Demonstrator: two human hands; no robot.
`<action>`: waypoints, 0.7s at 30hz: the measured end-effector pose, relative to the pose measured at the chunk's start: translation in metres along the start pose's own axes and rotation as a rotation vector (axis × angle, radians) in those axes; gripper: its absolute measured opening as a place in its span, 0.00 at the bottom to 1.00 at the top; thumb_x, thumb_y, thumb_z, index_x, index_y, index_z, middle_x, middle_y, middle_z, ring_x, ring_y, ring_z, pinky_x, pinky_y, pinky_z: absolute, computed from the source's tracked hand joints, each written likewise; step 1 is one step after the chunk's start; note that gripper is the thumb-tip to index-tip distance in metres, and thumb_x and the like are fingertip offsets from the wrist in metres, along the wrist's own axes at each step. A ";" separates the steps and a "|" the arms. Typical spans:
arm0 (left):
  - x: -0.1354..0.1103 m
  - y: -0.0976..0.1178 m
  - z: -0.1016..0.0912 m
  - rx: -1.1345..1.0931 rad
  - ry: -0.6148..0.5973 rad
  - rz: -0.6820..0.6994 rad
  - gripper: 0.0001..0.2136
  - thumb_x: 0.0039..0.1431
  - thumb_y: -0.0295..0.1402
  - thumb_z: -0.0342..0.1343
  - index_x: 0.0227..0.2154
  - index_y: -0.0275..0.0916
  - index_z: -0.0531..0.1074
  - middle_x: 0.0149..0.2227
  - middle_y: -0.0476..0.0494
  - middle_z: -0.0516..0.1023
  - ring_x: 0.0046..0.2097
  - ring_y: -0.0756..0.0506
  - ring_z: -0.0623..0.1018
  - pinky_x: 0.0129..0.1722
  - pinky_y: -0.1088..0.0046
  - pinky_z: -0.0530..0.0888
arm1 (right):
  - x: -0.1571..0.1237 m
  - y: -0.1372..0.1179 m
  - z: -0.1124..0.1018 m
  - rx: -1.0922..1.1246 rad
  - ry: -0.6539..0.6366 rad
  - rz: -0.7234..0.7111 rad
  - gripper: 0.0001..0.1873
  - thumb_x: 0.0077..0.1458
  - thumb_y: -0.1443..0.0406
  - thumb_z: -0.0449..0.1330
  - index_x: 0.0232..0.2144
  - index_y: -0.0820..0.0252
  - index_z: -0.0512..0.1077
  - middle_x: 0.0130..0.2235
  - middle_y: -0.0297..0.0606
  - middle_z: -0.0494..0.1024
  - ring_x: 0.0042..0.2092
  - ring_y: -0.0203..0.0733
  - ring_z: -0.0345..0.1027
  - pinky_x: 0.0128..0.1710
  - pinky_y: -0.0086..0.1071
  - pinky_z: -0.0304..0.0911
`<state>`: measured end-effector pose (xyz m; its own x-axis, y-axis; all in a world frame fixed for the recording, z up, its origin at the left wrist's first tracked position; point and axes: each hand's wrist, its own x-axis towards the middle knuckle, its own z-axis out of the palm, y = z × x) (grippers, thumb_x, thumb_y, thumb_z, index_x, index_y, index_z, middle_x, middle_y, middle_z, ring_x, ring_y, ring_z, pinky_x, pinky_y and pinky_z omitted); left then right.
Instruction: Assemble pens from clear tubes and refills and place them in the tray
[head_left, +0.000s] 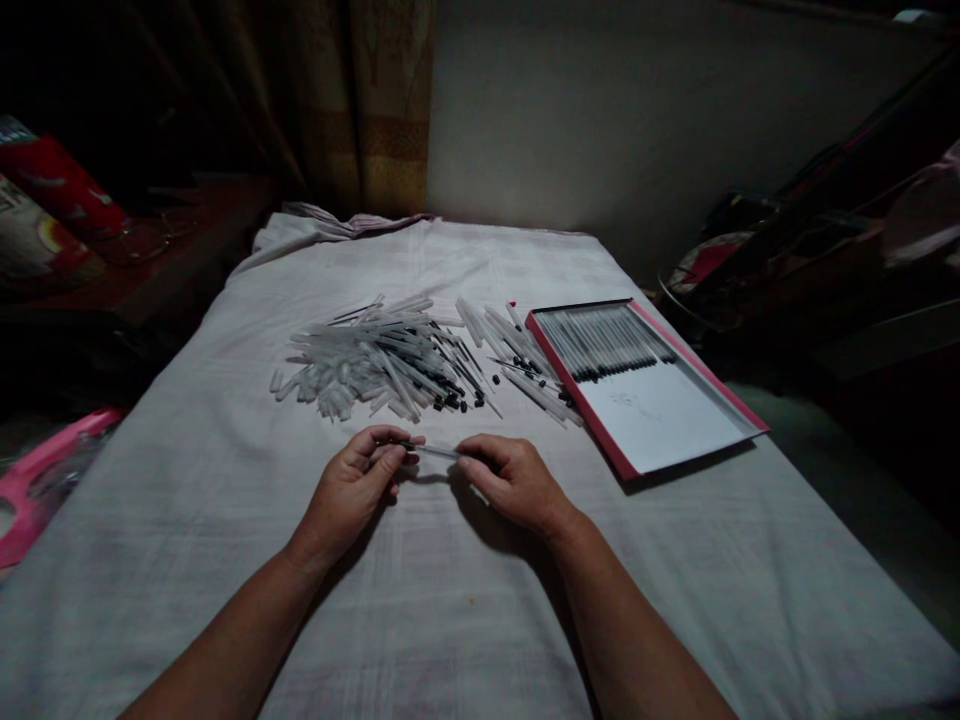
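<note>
My left hand (367, 472) pinches the dark end of a slim pen (437, 453). At the pen's clear end, the fingers of my right hand (504, 475) are closed on it, so it lies level between both hands just above the cloth. Beyond them spreads a heap of pen parts (375, 355): clear barrels, thin refills, translucent caps and small black plugs. More barrels (517, 345) lie loose to the right of the heap. A shallow red-edged box (671, 420) holds a row of pens (600, 340) side by side, black ends toward me.
A pale checked cloth (420, 600) covers the table. On the left stand a dark side table (202, 250) with a red container (64, 185) and a pink plastic item (45, 490). Behind are a curtain (390, 110) and a grey wall (570, 120).
</note>
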<state>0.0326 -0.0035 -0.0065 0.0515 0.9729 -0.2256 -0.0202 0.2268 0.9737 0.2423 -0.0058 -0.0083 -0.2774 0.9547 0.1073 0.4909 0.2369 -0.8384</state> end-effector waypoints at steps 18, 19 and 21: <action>0.001 -0.004 -0.011 0.159 -0.109 0.025 0.15 0.47 0.44 0.67 0.34 0.39 0.80 0.26 0.46 0.78 0.28 0.48 0.75 0.26 0.75 0.71 | -0.002 0.003 -0.007 -0.027 -0.060 -0.004 0.11 0.58 0.64 0.59 0.38 0.56 0.82 0.37 0.39 0.85 0.38 0.42 0.78 0.39 0.31 0.68; 0.002 -0.003 -0.012 0.161 -0.129 0.017 0.15 0.48 0.44 0.66 0.34 0.39 0.81 0.25 0.46 0.77 0.27 0.48 0.74 0.26 0.75 0.70 | -0.002 0.003 -0.007 -0.027 -0.062 -0.007 0.11 0.58 0.64 0.60 0.38 0.56 0.82 0.37 0.39 0.85 0.38 0.42 0.78 0.39 0.31 0.68; 0.002 -0.003 -0.014 0.170 -0.158 0.019 0.15 0.49 0.45 0.65 0.35 0.39 0.81 0.24 0.47 0.76 0.26 0.49 0.73 0.26 0.75 0.70 | -0.002 0.003 -0.006 -0.022 -0.068 -0.010 0.11 0.57 0.64 0.60 0.37 0.56 0.82 0.36 0.38 0.85 0.37 0.41 0.78 0.39 0.31 0.68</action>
<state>0.0187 -0.0011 -0.0100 0.2084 0.9547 -0.2125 0.1451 0.1847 0.9720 0.2495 -0.0059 -0.0074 -0.3379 0.9379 0.0783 0.5060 0.2511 -0.8252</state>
